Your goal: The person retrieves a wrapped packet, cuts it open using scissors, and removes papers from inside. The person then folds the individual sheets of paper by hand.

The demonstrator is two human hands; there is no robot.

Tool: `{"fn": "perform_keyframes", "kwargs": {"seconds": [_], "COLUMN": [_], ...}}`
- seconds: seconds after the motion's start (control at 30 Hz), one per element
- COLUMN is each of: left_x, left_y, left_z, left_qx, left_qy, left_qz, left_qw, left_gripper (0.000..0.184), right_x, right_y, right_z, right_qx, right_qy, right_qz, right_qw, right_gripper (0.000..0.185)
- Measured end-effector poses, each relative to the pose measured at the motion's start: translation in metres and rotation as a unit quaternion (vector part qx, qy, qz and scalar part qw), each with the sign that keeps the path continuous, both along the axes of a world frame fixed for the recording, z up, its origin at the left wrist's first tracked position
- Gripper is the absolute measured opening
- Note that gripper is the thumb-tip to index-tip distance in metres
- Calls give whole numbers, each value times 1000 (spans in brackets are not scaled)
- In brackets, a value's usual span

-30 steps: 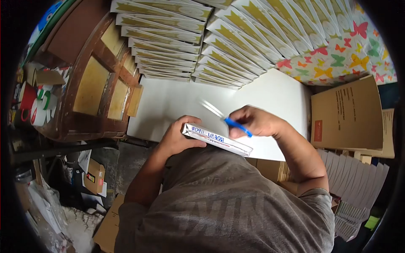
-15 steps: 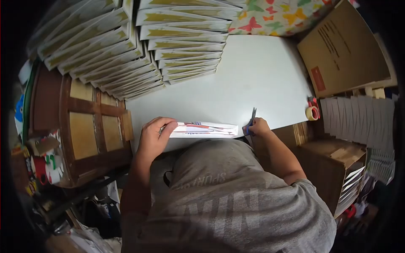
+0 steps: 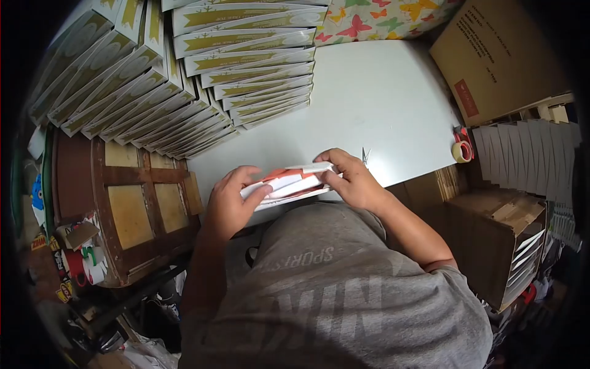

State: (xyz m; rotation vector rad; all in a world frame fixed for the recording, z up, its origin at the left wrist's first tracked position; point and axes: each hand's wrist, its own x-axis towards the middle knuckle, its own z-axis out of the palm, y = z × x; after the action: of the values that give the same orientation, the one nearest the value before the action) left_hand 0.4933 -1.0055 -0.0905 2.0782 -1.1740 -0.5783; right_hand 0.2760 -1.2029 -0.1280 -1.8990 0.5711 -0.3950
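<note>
A white package [image 3: 295, 184] with red and white papers showing in its open long side is held near the table's front edge. My left hand [image 3: 230, 200] grips its left end, thumb on the near face. At the right end my right hand [image 3: 349, 178] holds it, fingers over the top and thumb on the side. Just beyond my right hand, the scissors [image 3: 365, 155] lie on the white table [image 3: 369, 92], their handles hidden behind the hand.
Rows of white and gold boxes [image 3: 246, 61] stand at the back left. A tape roll [image 3: 461, 151] sits at the table's right edge. A large cardboard box [image 3: 504, 61] is at the back right, and a wooden panelled cabinet [image 3: 141, 190] is left.
My right hand has let go of the scissors and moved left onto the package. The package's side is now spread open, with red and white papers showing. The view has shifted too.
</note>
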Motion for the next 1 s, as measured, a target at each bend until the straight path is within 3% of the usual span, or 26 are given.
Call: {"fn": "perform_keyframes", "kwargs": {"seconds": [0.1,0.23,0.27,0.4,0.43,0.57,0.6,0.73,0.9,1.0], "left_x": [3,-9,-8,-9,-10,-14,-15,-20,-20,-17], "left_y": [5,1,2,12,13,12,12,9,0,5], "left_z": [19,23,24,24,22,19,17,11,28,31], "left_qx": [54,53,53,23,24,45,46,27,73,57], "left_qy": [43,-93,-92,-114,-112,-202,-203,-233,-300,-256], "left_qz": [-65,-133,-131,-158,-156,-165,-162,-58,-97,-118], "left_qw": [996,985,986,981,981,964,965,970,946,958], "left_gripper": [23,27,27,35,35,32,32,20,13,14], "right_x": [10,22,27,41,40,37,37,31,31,25], "right_y": [0,3,1,-11,-9,-4,-6,-13,-13,-15], "right_z": [5,15,18,26,24,11,12,17,39,47], "right_qx": [-8,-191,-192,110,111,-124,-124,-258,-282,-259], "right_qy": [61,77,77,149,151,-17,-19,-95,53,80], "right_qz": [36,121,123,73,74,35,38,238,271,279], "right_qw": [998,971,971,980,979,992,991,932,919,921], "right_gripper": [22,14,14,9,9,12,12,20,26,24]}}
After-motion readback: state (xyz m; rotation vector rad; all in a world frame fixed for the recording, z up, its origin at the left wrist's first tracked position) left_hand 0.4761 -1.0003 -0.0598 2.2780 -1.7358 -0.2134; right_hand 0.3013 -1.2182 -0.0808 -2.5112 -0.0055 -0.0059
